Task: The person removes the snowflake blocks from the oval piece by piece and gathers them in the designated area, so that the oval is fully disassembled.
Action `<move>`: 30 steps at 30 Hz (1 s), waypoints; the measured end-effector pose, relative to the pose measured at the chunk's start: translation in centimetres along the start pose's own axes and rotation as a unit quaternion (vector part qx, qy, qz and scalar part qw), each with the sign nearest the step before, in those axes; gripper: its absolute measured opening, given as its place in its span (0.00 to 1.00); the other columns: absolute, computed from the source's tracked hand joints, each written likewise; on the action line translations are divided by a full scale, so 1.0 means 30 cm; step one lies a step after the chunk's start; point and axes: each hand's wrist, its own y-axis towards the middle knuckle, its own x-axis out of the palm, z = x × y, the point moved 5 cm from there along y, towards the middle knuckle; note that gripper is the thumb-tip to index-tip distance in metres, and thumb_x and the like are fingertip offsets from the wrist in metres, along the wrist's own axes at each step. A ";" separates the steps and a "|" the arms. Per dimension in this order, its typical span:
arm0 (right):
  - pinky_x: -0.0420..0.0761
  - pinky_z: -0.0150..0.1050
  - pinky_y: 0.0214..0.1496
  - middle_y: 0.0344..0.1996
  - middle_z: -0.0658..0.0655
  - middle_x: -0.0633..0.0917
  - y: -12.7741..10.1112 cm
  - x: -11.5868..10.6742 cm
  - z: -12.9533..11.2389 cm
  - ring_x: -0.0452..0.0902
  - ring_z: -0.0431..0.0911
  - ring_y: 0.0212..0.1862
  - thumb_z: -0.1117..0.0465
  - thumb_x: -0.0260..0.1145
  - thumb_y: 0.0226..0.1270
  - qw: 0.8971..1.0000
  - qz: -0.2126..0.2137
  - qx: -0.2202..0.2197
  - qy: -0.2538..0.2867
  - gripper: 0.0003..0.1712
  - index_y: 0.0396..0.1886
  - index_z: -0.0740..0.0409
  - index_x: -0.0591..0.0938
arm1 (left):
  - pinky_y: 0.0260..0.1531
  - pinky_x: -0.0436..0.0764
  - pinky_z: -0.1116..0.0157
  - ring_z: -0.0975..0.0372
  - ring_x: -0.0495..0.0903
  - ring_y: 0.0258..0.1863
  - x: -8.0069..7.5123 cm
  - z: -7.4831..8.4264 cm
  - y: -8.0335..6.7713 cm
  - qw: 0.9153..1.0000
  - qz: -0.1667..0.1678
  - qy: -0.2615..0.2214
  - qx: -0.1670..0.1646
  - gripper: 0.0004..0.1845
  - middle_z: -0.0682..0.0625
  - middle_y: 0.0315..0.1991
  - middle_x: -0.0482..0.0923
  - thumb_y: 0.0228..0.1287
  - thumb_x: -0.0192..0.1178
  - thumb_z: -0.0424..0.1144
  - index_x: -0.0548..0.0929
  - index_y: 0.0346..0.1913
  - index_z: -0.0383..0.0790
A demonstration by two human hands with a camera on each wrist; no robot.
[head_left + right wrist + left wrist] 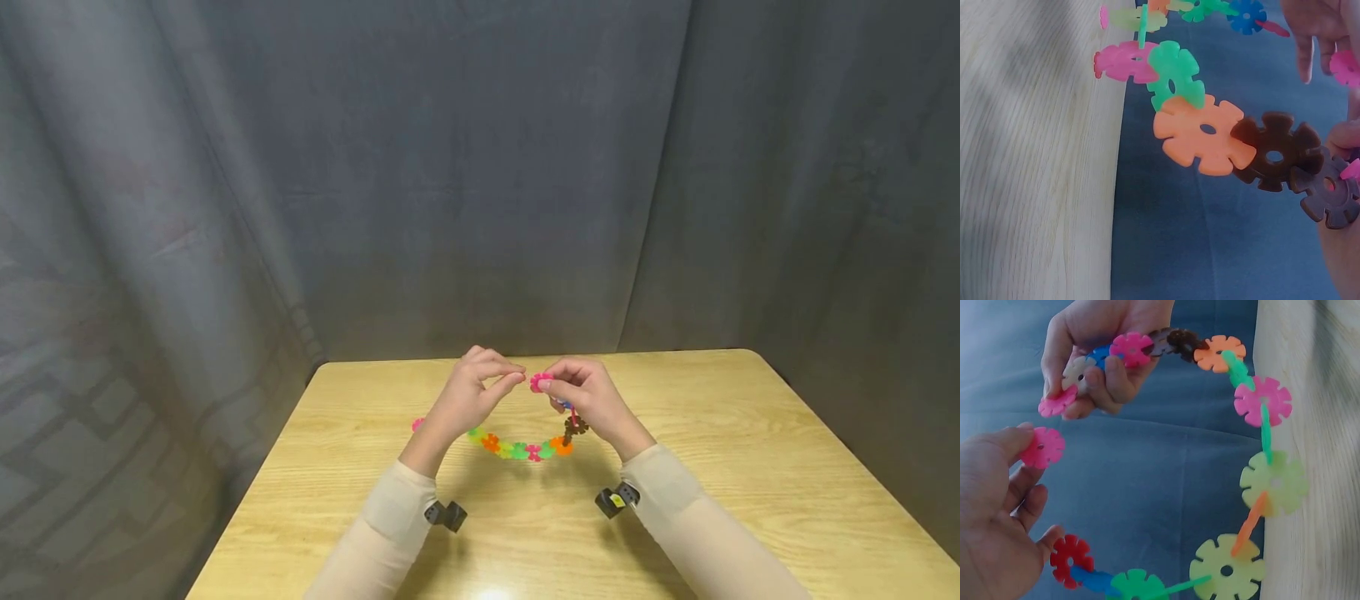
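Both hands pinch the ends of the snowflake-disc chain point(525, 448) (sagging, running left-right): left hand point(471, 396), right hand point(581, 397), above the table point(750, 467).

In the head view, the left hand point(467, 398) hides part of the curved chain of colourful notched plastic discs point(525, 448), whose discs are too small to count. The right wrist view cuts the right hand point(1342, 134) off at its right edge.
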 end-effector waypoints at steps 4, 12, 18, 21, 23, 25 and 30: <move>0.76 0.38 0.24 0.31 0.61 0.86 -0.001 -0.001 -0.003 0.71 0.51 0.22 0.65 0.66 0.67 1.000 0.003 0.006 0.004 0.06 0.36 0.65 0.85 | 0.34 0.75 0.64 0.65 0.73 0.39 -0.045 -0.024 0.004 0.999 0.035 -0.024 -0.022 0.07 0.59 0.36 0.81 0.64 0.67 0.39 0.90 0.43 0.43; 0.77 0.37 0.26 0.33 0.64 0.86 -0.009 -0.006 -0.004 0.72 0.49 0.23 0.65 0.67 0.66 1.000 0.007 0.011 0.012 0.06 0.35 0.65 0.85 | 0.34 0.76 0.65 0.60 0.76 0.35 -0.159 -0.163 -0.023 0.978 0.092 -0.117 -0.144 0.10 0.54 0.37 0.83 0.66 0.65 0.43 0.89 0.45 0.43; 0.77 0.37 0.26 0.32 0.61 0.86 -0.016 -0.012 0.002 0.72 0.49 0.23 0.68 0.65 0.66 1.000 0.000 -0.001 0.018 0.05 0.35 0.69 0.84 | 0.34 0.78 0.65 0.56 0.78 0.36 -0.164 -0.245 -0.078 0.961 0.087 -0.134 -0.225 0.13 0.48 0.37 0.84 0.66 0.65 0.43 0.88 0.47 0.38; 0.77 0.36 0.26 0.31 0.57 0.86 -0.020 -0.015 0.001 0.72 0.48 0.23 0.68 0.65 0.67 1.000 0.001 -0.001 0.018 0.05 0.35 0.68 0.84 | 0.35 0.80 0.62 0.56 0.81 0.36 -0.132 -0.315 -0.116 0.953 0.063 -0.122 -0.271 0.15 0.51 0.37 0.84 0.66 0.66 0.46 0.87 0.48 0.40; 0.77 0.36 0.26 0.31 0.57 0.86 -0.021 -0.017 0.000 0.72 0.48 0.23 0.68 0.65 0.67 1.000 0.001 -0.001 0.022 0.06 0.34 0.69 0.84 | 0.37 0.81 0.60 0.57 0.82 0.36 -0.110 -0.352 -0.141 0.947 0.045 -0.120 -0.295 0.15 0.52 0.37 0.85 0.66 0.66 0.46 0.87 0.49 0.40; 0.77 0.37 0.26 0.30 0.58 0.86 -0.023 -0.019 -0.001 0.72 0.48 0.22 0.68 0.65 0.67 1.000 0.002 -0.002 0.027 0.06 0.34 0.69 0.83 | 0.40 0.82 0.58 0.58 0.84 0.36 -0.089 -0.379 -0.166 0.942 0.023 -0.118 -0.312 0.15 0.52 0.37 0.85 0.65 0.66 0.45 0.86 0.51 0.42; 0.77 0.37 0.25 0.28 0.57 0.85 -0.029 -0.025 -0.002 0.72 0.49 0.21 0.69 0.63 0.66 0.999 0.007 -0.002 0.034 0.07 0.35 0.71 0.83 | 0.40 0.82 0.54 0.55 0.84 0.35 -0.039 -0.420 -0.216 0.940 -0.050 -0.100 -0.323 0.17 0.50 0.34 0.84 0.64 0.67 0.39 0.84 0.54 0.37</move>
